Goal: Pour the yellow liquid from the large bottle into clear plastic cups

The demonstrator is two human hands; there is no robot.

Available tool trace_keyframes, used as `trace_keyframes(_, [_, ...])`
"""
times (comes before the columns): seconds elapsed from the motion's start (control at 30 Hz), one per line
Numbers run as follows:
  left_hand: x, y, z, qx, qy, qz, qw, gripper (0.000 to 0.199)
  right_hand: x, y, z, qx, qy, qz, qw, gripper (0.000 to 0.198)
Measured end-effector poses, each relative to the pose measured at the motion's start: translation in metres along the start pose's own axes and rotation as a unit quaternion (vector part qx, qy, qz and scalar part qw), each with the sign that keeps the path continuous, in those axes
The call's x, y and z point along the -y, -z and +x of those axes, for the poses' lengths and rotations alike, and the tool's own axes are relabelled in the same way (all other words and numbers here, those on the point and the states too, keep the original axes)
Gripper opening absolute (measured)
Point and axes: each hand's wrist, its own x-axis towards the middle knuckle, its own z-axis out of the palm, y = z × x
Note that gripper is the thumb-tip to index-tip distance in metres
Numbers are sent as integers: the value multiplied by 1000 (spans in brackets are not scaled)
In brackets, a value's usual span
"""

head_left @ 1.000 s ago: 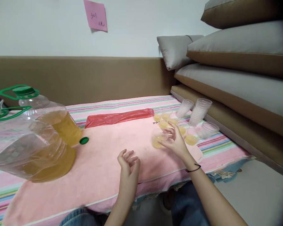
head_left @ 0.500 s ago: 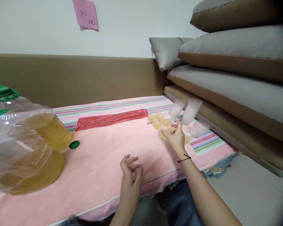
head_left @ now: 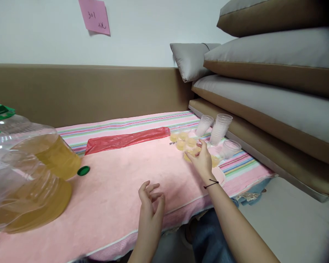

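Note:
My right hand (head_left: 202, 160) reaches into a group of small clear plastic cups filled with yellow liquid. Its thumb and fingers are around one such cup (head_left: 188, 156), whose far side the fingers partly hide. More filled cups (head_left: 180, 145) stand just behind it, and another cup (head_left: 215, 161) shows to the right of the wrist. Over the pink towel (head_left: 112, 190), my left hand (head_left: 151, 202) hovers with loosely curled fingers apart and nothing in it. Stacks of nested cups (head_left: 220, 129) stand beyond my right hand, near a tilted cup stack (head_left: 230, 149).
Two large plastic jugs of yellow liquid (head_left: 38, 208) stand at the left, near a green cap (head_left: 83, 170). A red plastic bag (head_left: 126, 140) lies along the towel's back edge. Stacked cushions (head_left: 268, 102) border the right side.
The view has shifted slightly, so most things sit a little further left. My right hand stays around the cup, and my left hand keeps nearly the same pose.

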Motion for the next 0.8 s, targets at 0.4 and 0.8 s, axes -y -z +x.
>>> trace_keyframes(0.4, [-11,-5,-2,-38,10,-19,999,44,15,22,-19,32,12,-67,997,43])
trace_keyframes(0.8, [-10,-6,-1,-29,26,-33,999,42,17,14,-23,151,-39,-194,968,21])
